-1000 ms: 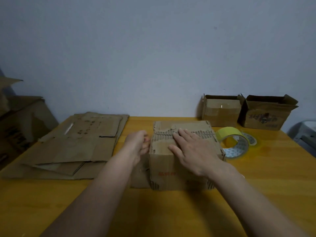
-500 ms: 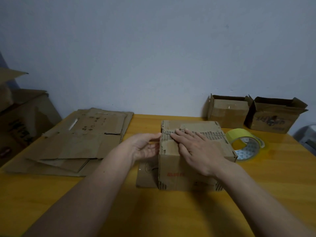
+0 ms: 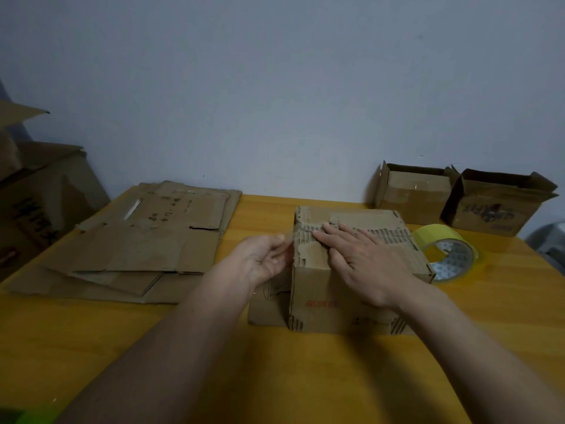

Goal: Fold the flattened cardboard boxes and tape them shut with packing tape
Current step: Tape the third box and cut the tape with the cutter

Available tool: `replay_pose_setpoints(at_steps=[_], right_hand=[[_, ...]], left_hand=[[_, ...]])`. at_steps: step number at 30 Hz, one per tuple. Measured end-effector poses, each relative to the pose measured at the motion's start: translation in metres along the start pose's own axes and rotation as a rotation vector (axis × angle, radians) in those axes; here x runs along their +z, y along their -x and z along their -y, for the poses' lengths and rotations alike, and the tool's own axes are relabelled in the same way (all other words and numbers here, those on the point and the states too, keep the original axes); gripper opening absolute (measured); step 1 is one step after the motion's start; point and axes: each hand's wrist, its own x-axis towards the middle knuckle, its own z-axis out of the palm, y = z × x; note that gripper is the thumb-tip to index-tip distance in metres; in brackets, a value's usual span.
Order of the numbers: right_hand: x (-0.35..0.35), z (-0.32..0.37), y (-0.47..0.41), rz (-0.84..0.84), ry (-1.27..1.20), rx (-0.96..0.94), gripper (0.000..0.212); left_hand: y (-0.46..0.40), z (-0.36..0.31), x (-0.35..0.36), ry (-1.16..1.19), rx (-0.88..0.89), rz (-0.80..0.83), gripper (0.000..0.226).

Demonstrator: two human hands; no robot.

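Note:
A small worn cardboard box stands folded in the middle of the yellow table. My right hand lies flat on its top, fingers straight, pressing near the left part of the torn seam. My left hand is just left of the box, palm turned up. Its thumb and fingers pinch what looks like a clear strip of tape at the box's top left edge. A yellow roll of packing tape lies right of the box, partly hidden behind it.
Several flattened cardboard boxes are stacked on the table's left half. Two folded, open-topped boxes stand at the back right by the wall. Larger cartons stand off the table's left edge. A loose flap lies by the box's left foot.
My left hand has turned palm up and risen from the box's left side to its top left edge. My right hand stays flat on the top, fingers slid slightly left.

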Motion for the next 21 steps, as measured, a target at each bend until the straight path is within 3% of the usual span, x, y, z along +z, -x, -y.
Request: replay_pose_setpoints(at_steps=[5,12,18,21], right_hand=[[0.001,0.002,0.0,-0.006,0.016,-0.001,0.046],[0.001,-0.001,-0.001,-0.007,0.022,-0.009,0.046],[0.0,0.002,0.0,-0.028,0.013,0.0,0.044],[-0.001,0.002,-0.001,-0.024,0.001,-0.004,0.045]], left_hand=[[-0.007,0.009,0.002,0.108,0.061,-0.037,0.023],[-0.018,0.024,0.01,-0.404,0.157,-0.236,0.027],[-0.018,0.04,-0.006,-0.559,0.072,-0.281,0.017],[-0.009,0.026,-0.005,-0.641,0.33,-0.368,0.035]])
